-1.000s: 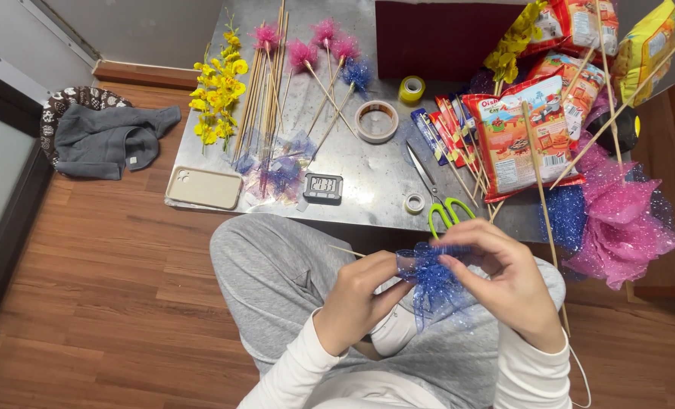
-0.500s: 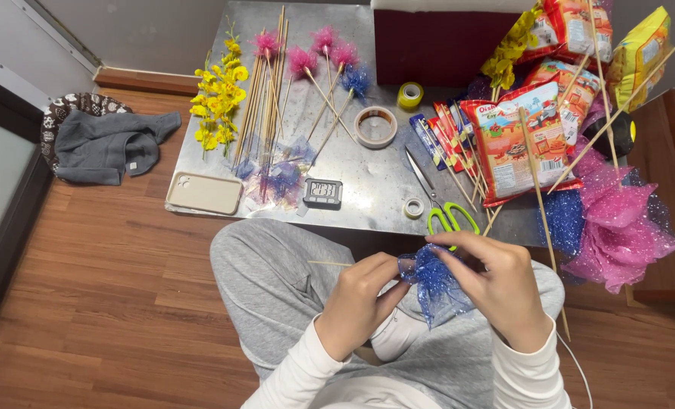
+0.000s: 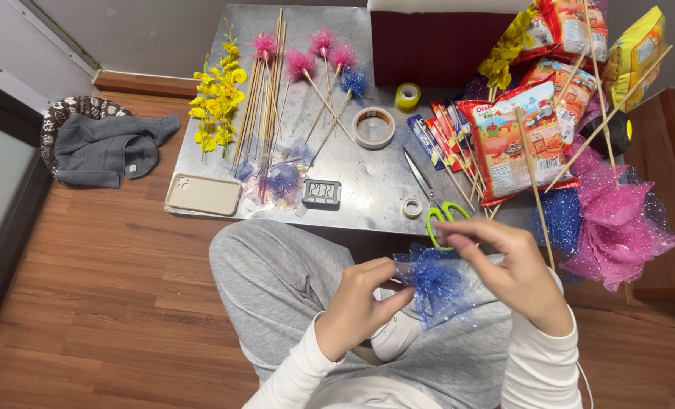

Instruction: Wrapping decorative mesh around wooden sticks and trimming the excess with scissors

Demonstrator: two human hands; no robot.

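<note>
A bunch of blue glittery netting is held low in the centre of the frame, above the lap in grey trousers, and it is gripped from both sides. The left hand is closed on the netting's left edge, with thumb and fingertips pinched together at the gather; the right hand is curled over the top right, its fingertips drawn narrow on the upper folds. A thin wooden stick may run through the bunch, but this cannot be told from the view, since the folds hide the middle. For the gathering to be done well, the pinch of the left hand is best kept firm at one point, so that the pleats are not let loose, while the folds are drawn in evenly by the right hand and the frill is left free to fan out. The netting is light and springy, so a slack hold is likely to be punished by unravelling. Just above the hands, at the near edge of the metal table, green-handled scissors and a small roll of tape lie within easy reach, and finished pink and blue tufts on sticks rest toward the upper middle.
</note>
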